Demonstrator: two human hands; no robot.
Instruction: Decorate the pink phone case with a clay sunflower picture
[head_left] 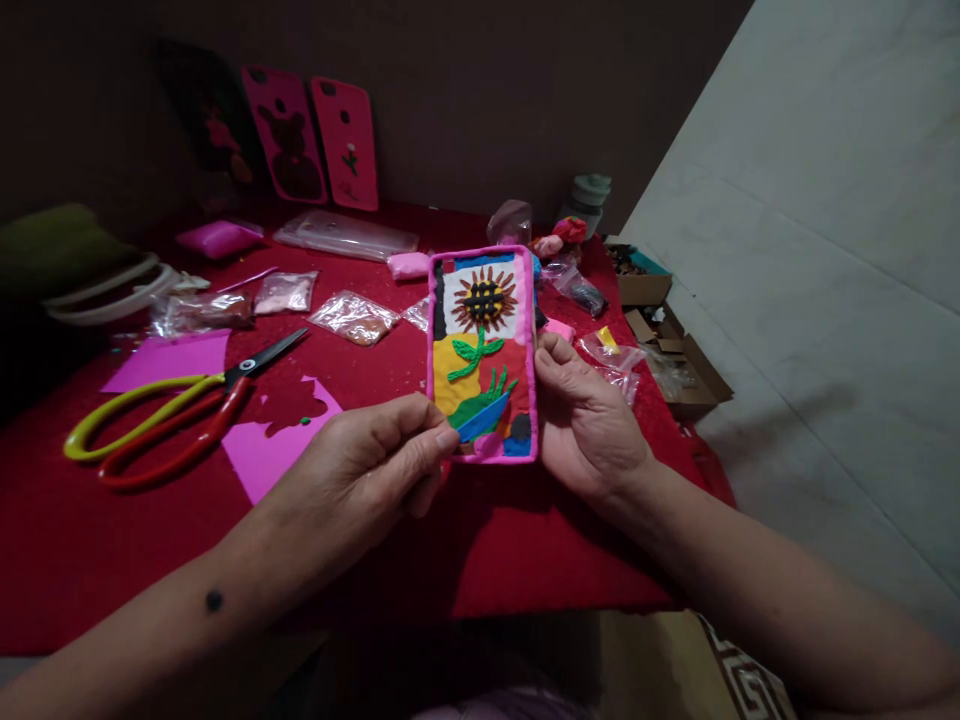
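Note:
My right hand [592, 420] grips the right edge of a clay picture panel [457, 360], tilted upright above the table. The panel has a pink clay rim, a brown-rayed sunflower on white, green leaves, and yellow, red, blue and black patches. Pinched between thumb and fingers of my left hand [382, 455] is a blue plastic modelling knife [484, 418]. Its flat blade lies across the lower part of the panel, over the green clay. I cannot tell whether the blade presses into it. The panel's back and my right fingertips are hidden.
Scissors [247, 370] with yellow and red handles lie left on the red cloth [360, 570], by pink sheet scraps [262, 455]. Behind are clay packets [356, 318] and decorated phone cases [346, 145] against the wall. Cardboard boxes [682, 370] stand right, beside a tiled wall.

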